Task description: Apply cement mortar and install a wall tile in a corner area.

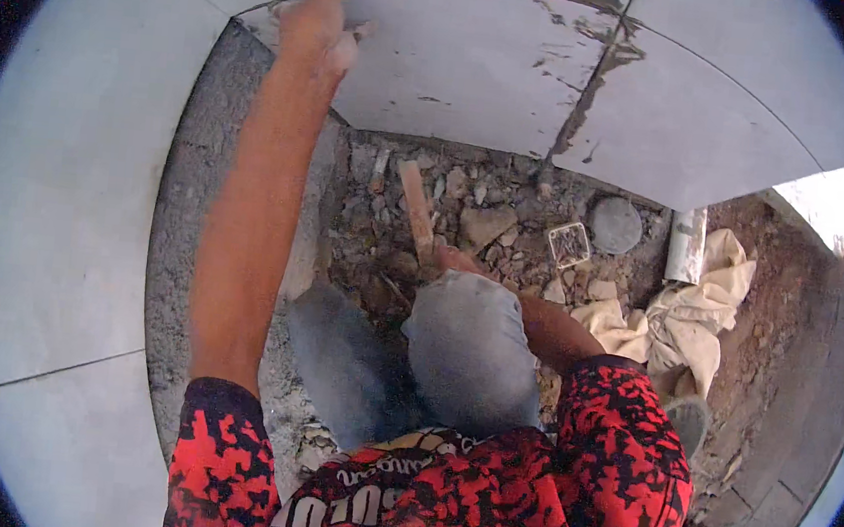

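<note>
My left arm reaches up to the far wall, where my left hand [317,29] is at the mortar-smeared joint along the top of a pale tile [449,65]. One finger stretches up onto the joint and the thumb stands apart; nothing shows in this slightly blurred hand. Low beside my knee, my right hand [458,259] is closed around the lower end of a flat strip of wood [415,203], its upper end tilted left above the rubble. My knee hides part of this hand.
Broken stones [487,225] and rubble cover the ground below the tiles. To the right are a small square drain grate [569,245], a round grey disc [616,226], a white pipe [685,246] and a crumpled cream cloth [688,322]. A rough concrete edge [181,202] runs along the left.
</note>
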`<move>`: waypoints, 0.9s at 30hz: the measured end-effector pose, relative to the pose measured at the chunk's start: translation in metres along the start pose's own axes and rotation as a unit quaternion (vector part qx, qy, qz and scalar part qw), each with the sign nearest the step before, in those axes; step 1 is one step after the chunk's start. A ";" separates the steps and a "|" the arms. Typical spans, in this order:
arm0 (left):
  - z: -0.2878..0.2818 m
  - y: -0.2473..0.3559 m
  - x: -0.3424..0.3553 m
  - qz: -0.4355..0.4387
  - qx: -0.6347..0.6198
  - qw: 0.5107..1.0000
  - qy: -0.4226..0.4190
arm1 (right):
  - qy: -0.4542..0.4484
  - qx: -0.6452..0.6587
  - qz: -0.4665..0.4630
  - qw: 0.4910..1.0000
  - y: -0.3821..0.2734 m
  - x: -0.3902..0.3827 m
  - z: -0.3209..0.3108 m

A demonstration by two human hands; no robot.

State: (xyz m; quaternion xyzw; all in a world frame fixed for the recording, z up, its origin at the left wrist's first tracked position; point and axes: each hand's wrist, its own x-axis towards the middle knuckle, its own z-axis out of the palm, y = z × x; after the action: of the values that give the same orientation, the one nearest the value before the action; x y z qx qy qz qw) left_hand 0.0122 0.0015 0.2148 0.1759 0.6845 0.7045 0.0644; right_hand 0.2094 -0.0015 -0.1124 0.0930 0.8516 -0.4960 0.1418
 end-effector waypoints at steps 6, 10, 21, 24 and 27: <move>0.009 0.021 -0.004 -0.135 -0.069 0.984 0.098 | -0.114 -0.041 -0.001 0.993 -0.003 0.049 -0.006; 0.003 0.017 0.005 -0.154 -0.086 0.981 0.075 | -0.152 -0.163 -0.136 0.965 0.009 0.077 0.022; -0.007 -0.007 0.015 -0.080 -0.129 0.988 0.031 | -0.008 -0.102 -0.072 0.992 0.010 0.058 0.020; -0.004 -0.003 0.014 -0.087 -0.127 0.986 0.056 | -0.025 -0.081 -0.079 0.993 0.022 0.036 0.025; 0.000 0.003 0.009 -0.127 -0.140 0.980 0.058 | -0.038 -0.049 -0.080 0.995 0.042 0.011 0.021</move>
State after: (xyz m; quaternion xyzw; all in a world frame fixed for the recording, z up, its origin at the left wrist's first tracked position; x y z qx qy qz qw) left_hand 0.0042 0.0042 0.2188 0.0360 0.5984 0.7885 0.1373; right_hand 0.2144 0.0012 -0.1602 -0.0014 0.8739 -0.4661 0.1381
